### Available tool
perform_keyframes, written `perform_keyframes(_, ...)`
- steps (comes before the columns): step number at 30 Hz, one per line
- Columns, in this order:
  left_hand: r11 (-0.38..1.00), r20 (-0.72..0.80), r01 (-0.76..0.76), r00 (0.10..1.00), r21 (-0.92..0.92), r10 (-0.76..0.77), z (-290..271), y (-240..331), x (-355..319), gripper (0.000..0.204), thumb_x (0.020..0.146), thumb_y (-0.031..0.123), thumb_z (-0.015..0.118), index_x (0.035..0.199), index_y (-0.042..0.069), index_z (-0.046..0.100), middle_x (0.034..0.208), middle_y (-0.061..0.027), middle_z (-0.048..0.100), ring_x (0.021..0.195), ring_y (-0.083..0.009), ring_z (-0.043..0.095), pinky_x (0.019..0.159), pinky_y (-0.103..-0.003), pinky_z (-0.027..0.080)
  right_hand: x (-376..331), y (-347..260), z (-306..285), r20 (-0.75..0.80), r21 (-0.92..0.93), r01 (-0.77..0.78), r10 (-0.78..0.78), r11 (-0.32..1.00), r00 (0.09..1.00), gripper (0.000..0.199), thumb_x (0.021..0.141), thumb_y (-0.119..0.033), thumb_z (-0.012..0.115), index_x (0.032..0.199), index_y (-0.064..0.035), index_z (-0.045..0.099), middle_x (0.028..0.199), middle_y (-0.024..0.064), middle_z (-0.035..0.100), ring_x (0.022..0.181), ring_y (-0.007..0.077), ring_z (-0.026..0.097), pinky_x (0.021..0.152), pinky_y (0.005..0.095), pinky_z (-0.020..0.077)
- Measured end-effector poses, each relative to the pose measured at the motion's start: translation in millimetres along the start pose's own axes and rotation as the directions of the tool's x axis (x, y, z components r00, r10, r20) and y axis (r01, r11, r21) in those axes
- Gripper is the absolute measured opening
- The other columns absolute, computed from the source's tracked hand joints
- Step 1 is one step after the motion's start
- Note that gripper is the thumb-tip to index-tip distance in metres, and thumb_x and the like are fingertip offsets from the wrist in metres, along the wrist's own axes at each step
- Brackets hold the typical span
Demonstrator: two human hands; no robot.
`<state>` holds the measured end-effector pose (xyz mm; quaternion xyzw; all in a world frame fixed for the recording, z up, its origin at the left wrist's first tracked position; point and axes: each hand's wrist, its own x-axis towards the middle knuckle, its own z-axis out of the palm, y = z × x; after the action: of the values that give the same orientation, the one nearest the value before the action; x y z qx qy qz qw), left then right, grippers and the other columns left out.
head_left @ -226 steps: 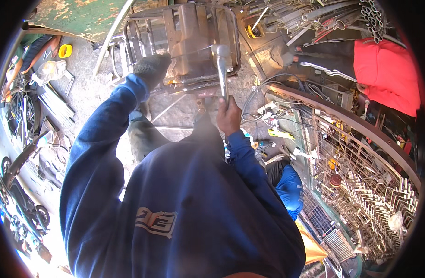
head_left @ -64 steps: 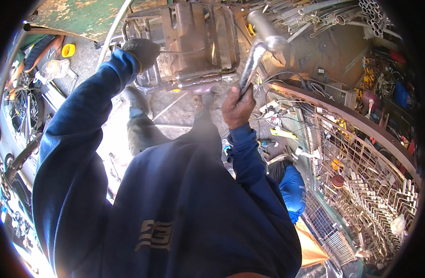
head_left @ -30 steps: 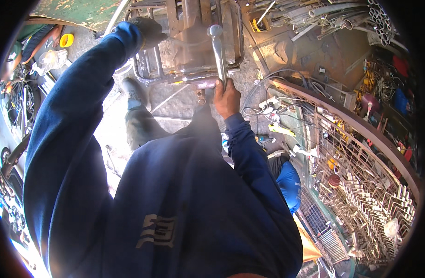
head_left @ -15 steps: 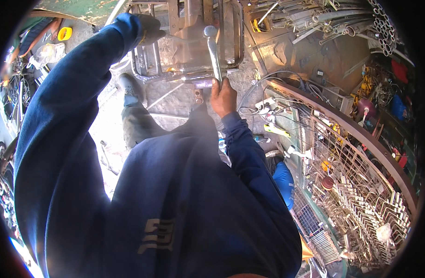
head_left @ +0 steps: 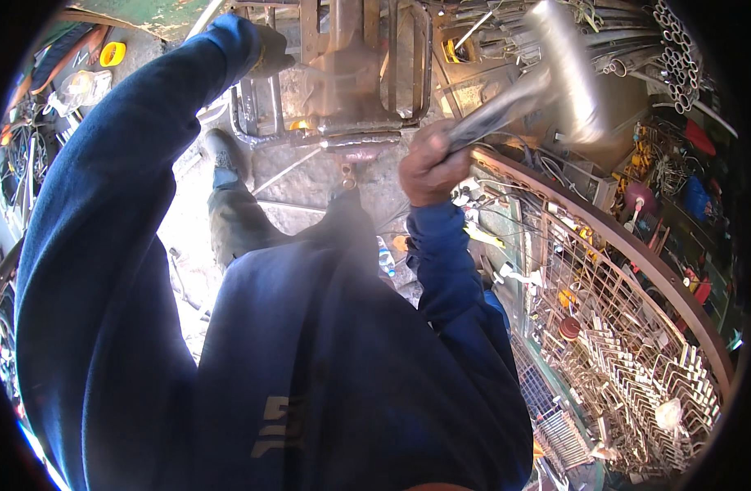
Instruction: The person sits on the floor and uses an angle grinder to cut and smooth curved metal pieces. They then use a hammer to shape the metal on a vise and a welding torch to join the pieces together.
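My right hand (head_left: pixel 433 169) is closed round the handle of a hammer (head_left: pixel 500 108), raised to the right of a brown metal frame (head_left: pixel 340 82). The hammer's broad silver head is smeared by motion and points up and to the right. At the frame's upper left, my left hand (head_left: pixel 269 52), which looks gloved and dark, is closed on a bar; its fingers are partly hidden. The frame is made of bent tubes with a wide plate down its middle. Beneath its near edge, a small metal piece with holes (head_left: pixel 347 172) lies near my shoe.
Metal tubes (head_left: pixel 629 64) are stacked at the upper right. A curved brown rail (head_left: pixel 629 237) borders a wire-mesh rack (head_left: pixel 592 270) on the right, with many bent rods (head_left: pixel 662 376) below. Cables run beside the rail. A yellow ring (head_left: pixel 112 55) lies at the far left.
My right hand has moved right and slightly toward me. The hammer has swung from upright over the frame to a slant right of it. My left hand stays at the frame.
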<state>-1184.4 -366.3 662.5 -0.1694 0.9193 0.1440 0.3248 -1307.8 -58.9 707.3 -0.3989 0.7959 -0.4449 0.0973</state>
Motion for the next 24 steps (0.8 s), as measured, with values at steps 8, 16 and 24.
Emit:
perform_keyframes(8,0.999,0.130,-0.025,0.991,-0.045,0.030,-6,-1,-5,0.061,0.101,0.045,0.034,0.083,-0.001,0.070,0.081,-0.0208,0.067,0.085,-0.0384,0.064,0.084,-0.048,0.048,-20,9,24,0.110,-0.342,-0.187,0.237,0.921,0.965,0.029,0.094,-0.029,0.057,0.090,-0.0005,0.053,0.064,0.0232,0.060,0.063,0.0447,0.062,0.054,0.0483,0.0480)
perform_keyframes(16,0.996,0.132,-0.059,0.990,0.061,0.050,-7,3,0,0.057,0.100,0.044,0.038,0.088,-0.001,0.070,0.087,-0.0203,0.068,0.089,-0.0386,0.064,0.085,-0.048,0.048,22,-17,-1,-0.063,-0.082,0.122,-0.127,0.989,0.990,0.027,0.096,-0.028,0.051,0.088,-0.0031,0.054,0.058,0.0117,0.055,0.051,0.0289,0.060,0.048,0.0378,0.0465)
perform_keyframes(24,0.998,0.067,0.023,0.998,-0.053,-0.019,2,8,-8,0.052,0.100,0.045,0.036,0.100,0.005,0.070,0.102,-0.0172,0.069,0.098,-0.0383,0.064,0.089,-0.049,0.049,7,-2,2,0.141,-0.220,-0.144,0.178,0.965,0.974,0.032,0.097,-0.032,0.053,0.099,-0.0002,0.057,0.068,0.0231,0.062,0.065,0.0439,0.063,0.055,0.0478,0.0476)
